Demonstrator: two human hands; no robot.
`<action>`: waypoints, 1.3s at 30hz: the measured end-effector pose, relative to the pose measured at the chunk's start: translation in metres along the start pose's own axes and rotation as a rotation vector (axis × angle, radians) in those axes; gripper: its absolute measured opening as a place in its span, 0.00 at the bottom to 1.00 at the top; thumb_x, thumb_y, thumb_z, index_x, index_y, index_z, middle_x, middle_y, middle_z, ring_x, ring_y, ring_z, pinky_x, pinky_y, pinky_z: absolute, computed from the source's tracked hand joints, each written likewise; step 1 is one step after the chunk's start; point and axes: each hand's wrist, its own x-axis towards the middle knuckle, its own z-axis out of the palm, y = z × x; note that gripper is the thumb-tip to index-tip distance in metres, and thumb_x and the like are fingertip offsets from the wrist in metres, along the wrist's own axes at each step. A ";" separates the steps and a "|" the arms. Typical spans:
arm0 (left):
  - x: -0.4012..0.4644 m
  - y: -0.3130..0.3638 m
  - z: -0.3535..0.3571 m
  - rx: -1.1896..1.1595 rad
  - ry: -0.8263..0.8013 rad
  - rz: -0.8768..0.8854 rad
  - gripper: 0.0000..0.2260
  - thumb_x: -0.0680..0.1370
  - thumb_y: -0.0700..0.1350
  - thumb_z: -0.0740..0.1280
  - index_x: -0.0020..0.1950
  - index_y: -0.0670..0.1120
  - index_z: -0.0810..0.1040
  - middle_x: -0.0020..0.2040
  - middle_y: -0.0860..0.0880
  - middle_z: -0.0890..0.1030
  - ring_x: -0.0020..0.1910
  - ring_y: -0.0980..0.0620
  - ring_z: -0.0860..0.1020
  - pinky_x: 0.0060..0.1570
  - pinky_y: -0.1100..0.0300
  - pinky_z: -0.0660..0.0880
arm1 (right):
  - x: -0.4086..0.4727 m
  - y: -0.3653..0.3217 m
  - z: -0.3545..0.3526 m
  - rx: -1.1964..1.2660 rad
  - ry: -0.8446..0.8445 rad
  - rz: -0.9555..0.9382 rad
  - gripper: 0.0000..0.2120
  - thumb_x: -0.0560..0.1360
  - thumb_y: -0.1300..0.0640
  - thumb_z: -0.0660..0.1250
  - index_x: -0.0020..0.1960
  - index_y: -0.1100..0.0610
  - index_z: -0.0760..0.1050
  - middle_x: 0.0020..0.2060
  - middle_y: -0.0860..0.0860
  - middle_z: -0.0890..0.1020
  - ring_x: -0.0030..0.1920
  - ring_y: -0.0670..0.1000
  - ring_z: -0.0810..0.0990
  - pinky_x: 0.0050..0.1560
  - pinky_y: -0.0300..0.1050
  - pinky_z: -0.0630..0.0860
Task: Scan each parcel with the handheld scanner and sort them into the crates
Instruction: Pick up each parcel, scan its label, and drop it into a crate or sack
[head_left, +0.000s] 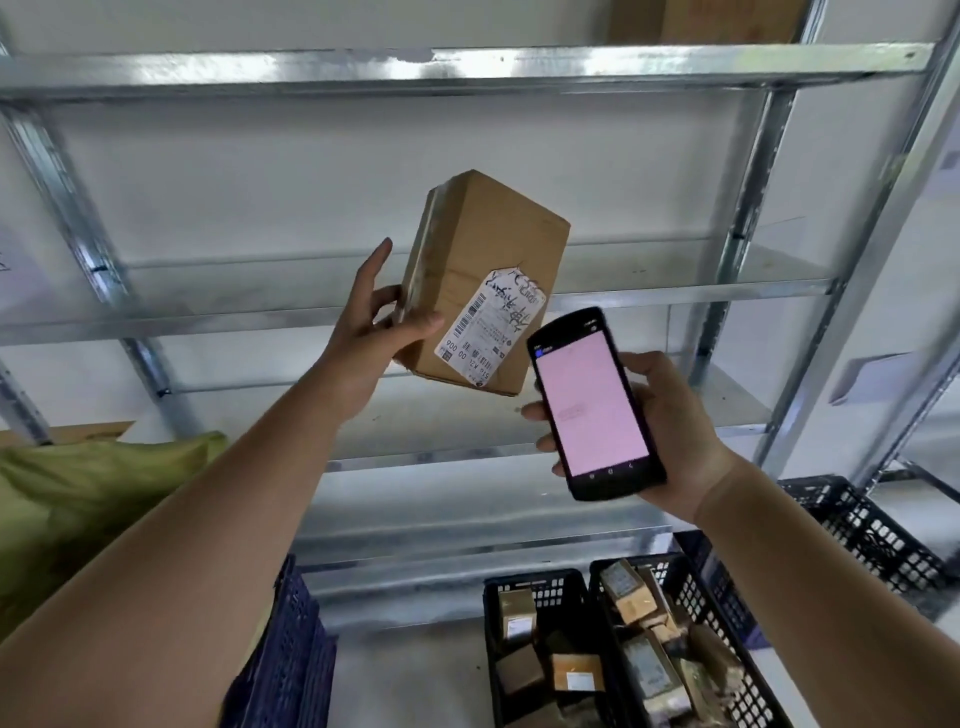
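Brown cardboard parcel (485, 280), tilted, is gripped at its lower left edge by the left hand (371, 332), label (485, 332) facing out. Just below and right of that grip, the right hand (670, 431) clasps a scanner (595, 402), pink screen lit. Black crates (540, 587) of parcels sit far below.

Two bare forearms enter from the bottom edge, no sleeves showing anywhere along them. Both hands bare: left hand (371, 332), right hand (670, 431). No gloves, rings, watch or wristband visible. Nails short, unpainted where they show. Faint crease line at right wrist.
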 end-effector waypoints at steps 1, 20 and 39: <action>0.002 0.003 0.000 0.012 -0.013 0.003 0.47 0.69 0.47 0.84 0.80 0.69 0.62 0.71 0.46 0.76 0.67 0.44 0.79 0.41 0.57 0.81 | -0.003 0.002 0.002 -0.023 -0.012 0.029 0.30 0.83 0.42 0.52 0.71 0.60 0.79 0.61 0.67 0.84 0.47 0.64 0.83 0.49 0.56 0.80; 0.010 0.012 0.019 0.114 -0.090 0.003 0.47 0.67 0.53 0.81 0.80 0.70 0.60 0.72 0.49 0.75 0.68 0.48 0.77 0.43 0.61 0.80 | -0.041 0.012 0.008 -0.201 -0.170 0.240 0.30 0.84 0.41 0.50 0.71 0.59 0.78 0.64 0.68 0.82 0.53 0.65 0.83 0.52 0.55 0.81; 0.011 -0.001 0.004 0.147 -0.060 0.003 0.48 0.67 0.51 0.81 0.81 0.67 0.60 0.73 0.53 0.74 0.67 0.55 0.76 0.55 0.55 0.79 | -0.021 0.006 -0.004 -0.105 -0.354 0.321 0.32 0.83 0.40 0.50 0.71 0.62 0.78 0.64 0.68 0.81 0.52 0.64 0.84 0.52 0.55 0.82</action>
